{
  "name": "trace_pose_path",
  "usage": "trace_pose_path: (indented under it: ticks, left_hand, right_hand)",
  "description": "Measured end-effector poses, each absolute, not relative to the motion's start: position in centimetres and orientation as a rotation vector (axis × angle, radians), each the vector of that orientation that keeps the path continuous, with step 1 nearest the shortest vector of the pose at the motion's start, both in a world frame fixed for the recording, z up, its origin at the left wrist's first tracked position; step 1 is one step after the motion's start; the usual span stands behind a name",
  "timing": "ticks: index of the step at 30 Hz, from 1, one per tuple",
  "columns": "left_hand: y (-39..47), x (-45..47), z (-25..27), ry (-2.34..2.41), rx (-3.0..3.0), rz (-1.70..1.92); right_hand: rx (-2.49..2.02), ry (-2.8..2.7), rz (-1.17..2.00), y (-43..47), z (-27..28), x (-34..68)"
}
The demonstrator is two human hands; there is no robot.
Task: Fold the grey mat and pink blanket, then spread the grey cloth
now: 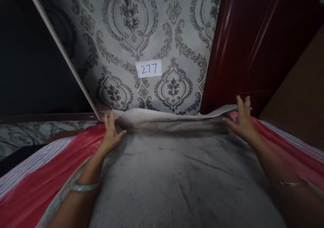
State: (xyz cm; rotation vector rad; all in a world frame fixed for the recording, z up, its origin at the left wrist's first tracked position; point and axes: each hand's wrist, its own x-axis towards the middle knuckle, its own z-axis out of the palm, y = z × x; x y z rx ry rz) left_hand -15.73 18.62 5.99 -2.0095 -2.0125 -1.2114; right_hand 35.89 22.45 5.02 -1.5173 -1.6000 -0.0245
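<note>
A grey plush blanket point(177, 177) spreads out in front of me, its paler far edge point(157, 116) turned up in a loose fold. At the left end of that fold is my left hand point(111, 136), its visible fingers stretched out and the thumb apart. My right hand point(243, 122) is at the fold's right end, its fingers raised and spread from the thumb. The blanket's edge runs up close to the right fingers; whether they touch it is unclear. Neither hand visibly pinches the cloth. Each wrist wears a bracelet.
Red cloth point(63, 157) and striped cloth point(37, 163) lie under the blanket, showing on both sides. Beyond stands a patterned wall point(174, 35) with a paper label point(149, 68) reading 277. A dark screen-like panel point(37, 59) is at left, glossy dark-red furniture point(243, 45) at right.
</note>
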Motion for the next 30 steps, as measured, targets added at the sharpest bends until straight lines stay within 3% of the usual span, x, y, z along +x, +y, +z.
trace_pose_path:
  ticks: [2,7,12,18,26,30]
  left_hand:
    - [19.0,-15.4,5.2,-1.949,-2.020,-0.942]
    - [19.4,-12.9,1.6,-1.798,-2.509,-0.467]
    - [19.9,-12.6,-2.0,-1.914,-2.537,-0.164]
    - [19.7,-15.4,-2.0,-2.185,-2.163,-0.272]
    - [17.5,-17.3,2.3,-2.090,-1.693,-0.587]
    - [16.9,-21.0,2.8,-2.448,-1.407,-0.672]
  right_hand:
    - [-1.522,-1.801,-0.010,23.2,4.1,35.7]
    - [-1.485,-2.298,0.388,23.5,1.2,32.7]
    - [-1.511,-2.458,0.220,22.9,-2.4,30.2]
    - [-1.720,-2.368,0.087,23.2,-4.8,31.1]
    - [-1.668,-2.317,0.197,24.1,-5.7,31.4]
    - [-1.647,-2.274,0.230,24.3,-5.8,31.5]
